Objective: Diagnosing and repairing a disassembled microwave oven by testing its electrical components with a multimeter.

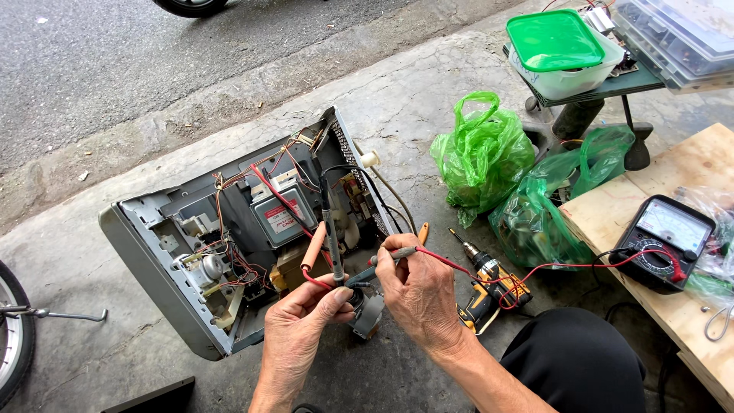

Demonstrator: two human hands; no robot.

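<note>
Close to body, left hand (306, 310) pinches black probe (330, 229), right hand (417, 294) pinches red probe (397, 255). Both tips touch small grey part (365, 312) on ground. Testing looks under way. Past hands, microwave (229, 245) lies open, cover off. Farther right, meter (664, 241) on wooden table (604, 218), wired up.

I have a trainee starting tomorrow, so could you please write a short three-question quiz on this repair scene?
1. True or false: the opened appliance lies on a wooden bench.
2. Which hand holds the red-leaded probe? A. left hand B. right hand
3. What tool lies on the concrete floor just right of the right hand?

Key:
1. False; it lies on the concrete floor.
2. B.
3. A yellow and black cordless drill, between the hand and the wooden bench that bears the analogue meter.
</note>
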